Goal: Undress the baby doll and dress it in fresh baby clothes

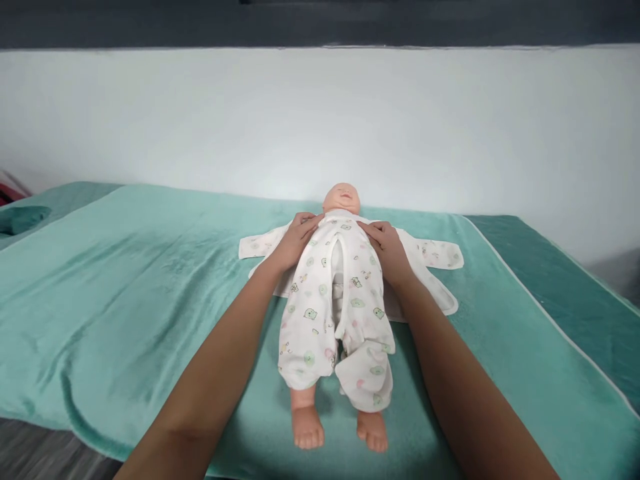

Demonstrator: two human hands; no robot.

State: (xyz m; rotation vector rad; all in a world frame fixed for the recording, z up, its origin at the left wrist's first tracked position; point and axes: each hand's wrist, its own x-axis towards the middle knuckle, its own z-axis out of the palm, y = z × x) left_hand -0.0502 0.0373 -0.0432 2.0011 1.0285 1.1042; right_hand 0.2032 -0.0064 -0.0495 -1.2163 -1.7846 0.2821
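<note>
A baby doll lies on its back, head toward the wall and bare feet toward me. White baby trousers with green and pink animal prints cover its legs and reach high up its chest. Their crotch is split, and a white layer shows through the gap. My left hand is closed at the left upper edge of the trousers, and my right hand at the right upper edge; both thumbs are hidden. Beneath the doll spreads a matching baby top, its sleeves stretched out sideways.
A light green plush blanket with some folds covers the surface under the doll. Darker green cloth shows at the right. Directly behind stands a white wall with a dark band above. Something red is at the far left edge.
</note>
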